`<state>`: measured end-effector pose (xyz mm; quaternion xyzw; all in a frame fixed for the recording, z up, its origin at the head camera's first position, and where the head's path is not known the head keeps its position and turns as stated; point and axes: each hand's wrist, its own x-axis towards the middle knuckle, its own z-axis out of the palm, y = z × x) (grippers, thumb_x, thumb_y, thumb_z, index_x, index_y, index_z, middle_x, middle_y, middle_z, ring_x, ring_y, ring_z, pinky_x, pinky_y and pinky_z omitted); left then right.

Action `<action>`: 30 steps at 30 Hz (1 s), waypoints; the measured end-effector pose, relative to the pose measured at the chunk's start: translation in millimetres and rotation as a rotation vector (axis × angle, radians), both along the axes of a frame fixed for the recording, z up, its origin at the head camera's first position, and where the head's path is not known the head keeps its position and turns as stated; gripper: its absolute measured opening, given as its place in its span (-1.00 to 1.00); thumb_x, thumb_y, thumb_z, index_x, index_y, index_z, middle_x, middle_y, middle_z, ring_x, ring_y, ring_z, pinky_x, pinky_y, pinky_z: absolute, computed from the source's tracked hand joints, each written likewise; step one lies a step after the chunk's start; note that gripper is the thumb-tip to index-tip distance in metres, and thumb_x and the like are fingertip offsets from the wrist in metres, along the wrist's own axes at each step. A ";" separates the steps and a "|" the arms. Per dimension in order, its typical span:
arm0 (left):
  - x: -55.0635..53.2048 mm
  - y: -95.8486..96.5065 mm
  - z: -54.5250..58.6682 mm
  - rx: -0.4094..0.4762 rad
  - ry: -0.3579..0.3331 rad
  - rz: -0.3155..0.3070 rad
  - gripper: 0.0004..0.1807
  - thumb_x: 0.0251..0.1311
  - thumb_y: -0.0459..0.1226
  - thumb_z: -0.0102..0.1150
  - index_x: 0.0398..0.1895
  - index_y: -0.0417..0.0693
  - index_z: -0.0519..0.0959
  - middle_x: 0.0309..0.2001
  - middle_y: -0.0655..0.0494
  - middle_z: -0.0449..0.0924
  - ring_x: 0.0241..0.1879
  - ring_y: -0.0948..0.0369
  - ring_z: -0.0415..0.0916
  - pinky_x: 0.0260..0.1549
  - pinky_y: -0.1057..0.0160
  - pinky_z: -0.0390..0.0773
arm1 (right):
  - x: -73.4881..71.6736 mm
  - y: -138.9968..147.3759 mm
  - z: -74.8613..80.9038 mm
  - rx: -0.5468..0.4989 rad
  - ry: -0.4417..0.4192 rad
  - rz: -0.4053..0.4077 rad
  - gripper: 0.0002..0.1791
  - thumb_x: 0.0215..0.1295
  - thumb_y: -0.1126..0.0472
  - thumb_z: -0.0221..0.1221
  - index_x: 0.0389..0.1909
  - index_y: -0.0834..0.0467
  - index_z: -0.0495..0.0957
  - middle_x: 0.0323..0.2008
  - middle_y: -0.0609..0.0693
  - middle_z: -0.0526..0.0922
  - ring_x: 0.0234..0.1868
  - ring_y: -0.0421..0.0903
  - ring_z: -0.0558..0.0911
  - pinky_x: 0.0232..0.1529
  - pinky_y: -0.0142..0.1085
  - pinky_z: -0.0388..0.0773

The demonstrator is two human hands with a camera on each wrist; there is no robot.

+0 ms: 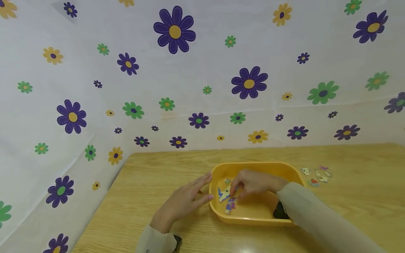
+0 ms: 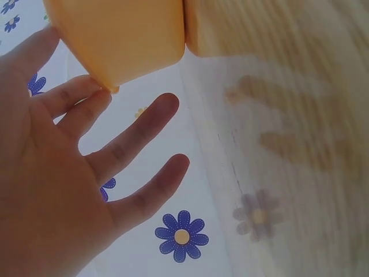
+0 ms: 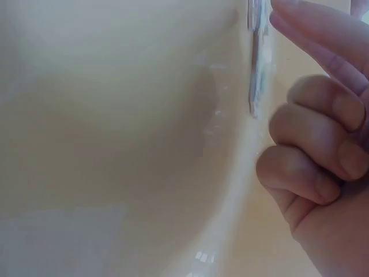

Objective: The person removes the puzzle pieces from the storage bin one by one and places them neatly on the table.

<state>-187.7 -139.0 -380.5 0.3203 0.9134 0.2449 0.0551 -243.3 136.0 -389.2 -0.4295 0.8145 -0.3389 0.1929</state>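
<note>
A yellow plastic basin (image 1: pixel 253 222) stands on the wooden table, with several flat colourful cut-out pieces (image 1: pixel 224 194) at its left end. My left hand (image 1: pixel 185 200) touches the basin's left rim with its fingertips. In the left wrist view, that hand (image 2: pixel 63 156) has its fingers spread, two of them against the rim. Inside the basin, my right hand (image 1: pixel 253 182) reaches down at the pieces. The right wrist view has its index finger at a piece (image 3: pixel 253 75) seen edge-on, other fingers curled into the palm. Whether it pinches a piece is hidden.
More cut-out pieces (image 1: pixel 321 175) lie on the wooden table (image 1: pixel 152 175) right of the basin. A white cloth with printed flowers (image 1: pixel 202 70) hangs behind and to the left. Something black (image 1: pixel 280 211) shows below the right sleeve, over the basin.
</note>
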 end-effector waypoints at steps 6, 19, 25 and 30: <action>5.8 -1.9 2.2 0.014 0.020 -0.003 -0.32 0.49 0.11 0.02 0.52 -0.05 0.32 0.55 0.11 0.17 -0.12 0.17 0.60 -0.16 0.24 0.65 | 7.4 -3.0 1.7 0.028 -0.032 -0.004 -0.83 0.04 0.41 0.43 -0.30 0.19 0.79 -0.36 -0.19 0.72 -0.53 -0.35 0.37 -0.53 -0.49 0.31; 13.9 -1.7 -0.5 0.047 0.010 -0.007 -0.34 0.47 0.09 0.06 0.47 -0.09 0.38 0.54 0.10 0.21 -0.27 0.35 0.50 -0.29 0.34 0.60 | 12.8 -8.1 0.6 0.031 -0.060 0.032 -0.78 0.00 0.45 0.40 -0.27 0.24 0.80 -0.30 -0.17 0.76 -0.48 -0.39 0.44 -0.49 -0.51 0.38; 13.3 -2.5 -0.2 0.043 -0.006 -0.010 -0.31 0.45 0.13 0.07 0.47 -0.06 0.38 0.53 0.12 0.22 -0.25 0.34 0.50 -0.29 0.34 0.60 | 14.2 -9.7 -1.0 0.024 -0.123 0.036 -0.76 0.00 0.49 0.39 -0.25 0.26 0.79 -0.32 -0.15 0.77 -0.52 -0.40 0.45 -0.51 -0.53 0.40; 13.7 -5.6 1.6 0.021 0.010 -0.001 -0.32 0.44 0.15 0.07 0.47 -0.02 0.39 0.52 0.15 0.24 -0.29 0.37 0.47 -0.33 0.36 0.58 | 13.5 -12.6 -1.4 0.020 -0.107 0.036 -0.74 0.00 0.49 0.40 -0.24 0.24 0.79 -0.40 -0.20 0.73 -0.56 -0.40 0.41 -0.56 -0.53 0.34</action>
